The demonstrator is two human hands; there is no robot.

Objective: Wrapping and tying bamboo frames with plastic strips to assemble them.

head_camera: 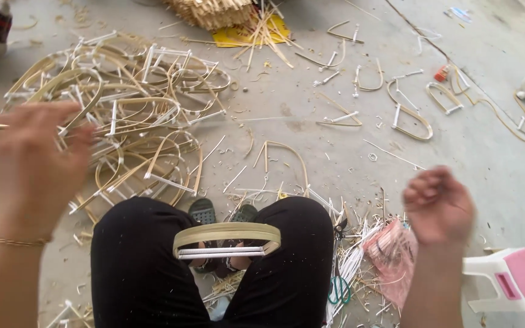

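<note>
A bent bamboo loop with white straight rods (226,239) rests across my knees in black trousers. My left hand (34,164) is raised at the left, blurred, fingers spread, over a big pile of similar bamboo loops (129,115). My right hand (439,203) hangs at the right with fingers curled in; a thin thread seems to run from it, but I cannot tell for sure. Neither hand touches the loop on my lap.
Scattered loops (408,115) lie on the concrete floor. A pink-and-white plastic stool (511,279) stands at the right, beside a pink bag of white sticks (390,255). Green-handled scissors (338,290) lie by my right knee. A yellow sheet with bamboo strips (244,30) lies ahead.
</note>
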